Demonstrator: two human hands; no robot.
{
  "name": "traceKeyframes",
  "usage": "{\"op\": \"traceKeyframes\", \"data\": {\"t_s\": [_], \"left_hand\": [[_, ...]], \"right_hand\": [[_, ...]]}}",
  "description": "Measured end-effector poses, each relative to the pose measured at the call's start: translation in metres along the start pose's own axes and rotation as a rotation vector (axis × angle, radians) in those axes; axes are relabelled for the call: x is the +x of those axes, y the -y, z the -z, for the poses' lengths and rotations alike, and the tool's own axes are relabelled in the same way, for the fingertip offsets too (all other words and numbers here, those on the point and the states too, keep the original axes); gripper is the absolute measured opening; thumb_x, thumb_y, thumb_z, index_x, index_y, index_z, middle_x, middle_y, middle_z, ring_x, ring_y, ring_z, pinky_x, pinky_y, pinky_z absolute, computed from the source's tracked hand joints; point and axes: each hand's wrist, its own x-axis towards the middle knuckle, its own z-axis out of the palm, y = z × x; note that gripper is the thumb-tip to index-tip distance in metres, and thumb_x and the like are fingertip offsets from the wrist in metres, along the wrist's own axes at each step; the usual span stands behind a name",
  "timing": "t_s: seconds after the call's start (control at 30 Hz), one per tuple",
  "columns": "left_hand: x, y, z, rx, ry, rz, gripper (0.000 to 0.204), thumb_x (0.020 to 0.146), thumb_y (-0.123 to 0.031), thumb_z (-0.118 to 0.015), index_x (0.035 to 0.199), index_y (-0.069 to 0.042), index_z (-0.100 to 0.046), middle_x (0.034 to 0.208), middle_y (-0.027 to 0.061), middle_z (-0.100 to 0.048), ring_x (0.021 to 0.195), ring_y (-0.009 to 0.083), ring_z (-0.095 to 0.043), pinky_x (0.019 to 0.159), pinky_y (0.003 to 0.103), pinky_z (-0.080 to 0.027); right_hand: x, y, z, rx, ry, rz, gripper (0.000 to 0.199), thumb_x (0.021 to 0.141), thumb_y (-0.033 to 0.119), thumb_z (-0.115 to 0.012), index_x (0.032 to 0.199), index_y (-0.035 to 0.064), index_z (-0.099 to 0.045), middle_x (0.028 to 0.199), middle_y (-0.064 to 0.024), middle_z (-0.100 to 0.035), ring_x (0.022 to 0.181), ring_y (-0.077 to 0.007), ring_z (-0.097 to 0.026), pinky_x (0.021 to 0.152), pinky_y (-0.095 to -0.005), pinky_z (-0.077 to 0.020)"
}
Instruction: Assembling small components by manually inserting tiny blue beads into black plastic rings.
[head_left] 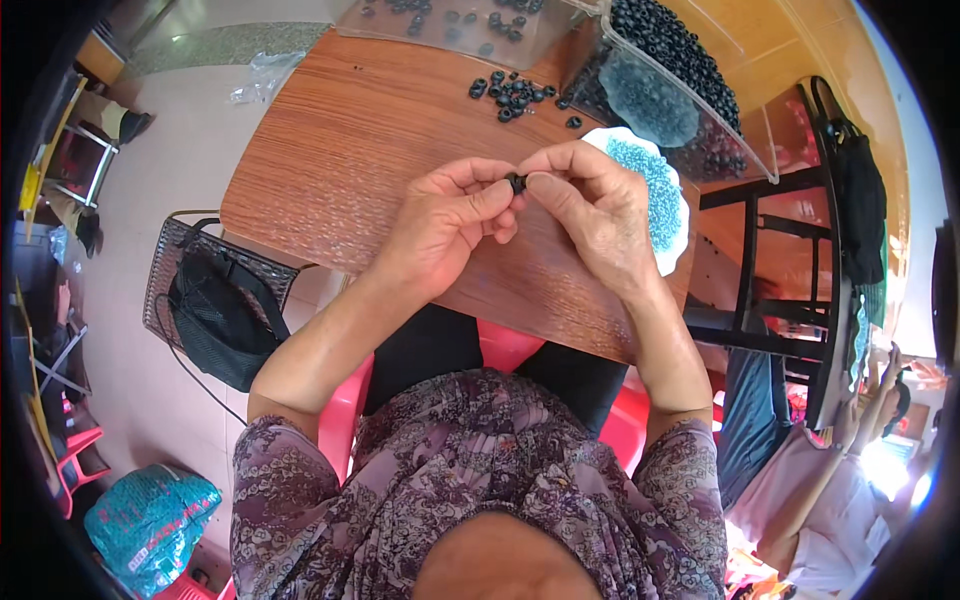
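Note:
My left hand [440, 225] and my right hand [605, 215] meet over the wooden table, both closed. Thumbs and fingertips pinch a small round black piece [516, 183] from either side; the fingers hide part of it. Just beyond my hands, a loose group of similar black pieces [512, 96], some showing a hole, lies on the table. Beside my right hand, partly behind it, is a white scalloped plate [682, 225] spread with tiny blue pieces [660, 195] too small to make out.
A clear plastic bin [745, 150] heaped with black pieces stands at the far right. Another clear tray [400, 45] holds scattered ones at the far edge. Left of the wooden table [300, 150] is a chair with a black bag [225, 310]. Another person [820, 490] sits at right.

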Motion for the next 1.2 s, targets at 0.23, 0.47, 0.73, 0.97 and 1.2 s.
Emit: {"op": "traceKeyframes", "data": {"t_s": [0.23,0.47,0.73,0.97,1.2], "left_hand": [[-0.003,0.004,0.0,-0.157,0.06,0.079,0.017,0.085,-0.002,-0.056,0.101,0.003,-0.056,0.085,0.0118,-0.061,0.069,0.0158,-0.057,0.063,0.028,-0.046],[-0.01,0.003,-0.009,0.045,0.028,0.031,0.018,0.084,-0.003,-0.059,0.101,0.004,-0.056,0.084,0.0119,-0.062,0.067,0.014,-0.057,0.061,0.024,-0.047],[-0.01,0.006,-0.012,0.188,-0.041,-0.067,0.016,0.082,-0.002,-0.061,0.097,0.005,-0.059,0.079,0.0097,-0.064,0.062,0.0111,-0.055,0.057,0.021,-0.046],[-0.012,0.011,-0.011,0.339,-0.014,-0.137,0.014,0.081,-0.003,-0.063,0.093,0.004,-0.06,0.077,0.0072,-0.063,0.061,0.0087,-0.055,0.056,0.02,-0.045],[-0.015,0.009,-0.016,0.353,0.016,-0.115,0.013,0.083,-0.006,-0.062,0.094,0.002,-0.06,0.076,0.0058,-0.063,0.062,0.0074,-0.054,0.056,0.019,-0.045]], "right_hand": [[-0.009,-0.001,0.011,0.055,-0.066,0.002,0.012,0.083,0.002,-0.06,0.094,-0.0026,-0.062,0.081,-0.0028,-0.062,0.072,-0.0073,-0.057,0.067,-0.0192,-0.0446],[-0.011,-0.002,0.01,0.146,-0.011,-0.021,0.008,0.082,0.001,-0.06,0.09,-0.0029,-0.062,0.079,-0.004,-0.064,0.073,-0.0079,-0.059,0.067,-0.0212,-0.0472],[-0.012,-0.008,0.011,0.274,0.025,-0.154,0.012,0.08,0.004,-0.064,0.09,-0.0016,-0.063,0.077,-0.0045,-0.063,0.068,-0.0087,-0.057,0.06,-0.0203,-0.0424],[-0.012,-0.012,0.015,0.476,0.066,-0.289,0.014,0.078,0.005,-0.066,0.089,-0.0022,-0.061,0.075,-0.0068,-0.063,0.068,-0.0109,-0.058,0.058,-0.0201,-0.0424],[-0.013,-0.014,0.016,0.555,0.099,-0.345,0.02,0.077,0.005,-0.066,0.095,-0.0006,-0.061,0.074,-0.0044,-0.063,0.064,-0.009,-0.058,0.052,-0.0176,-0.0396]]}}
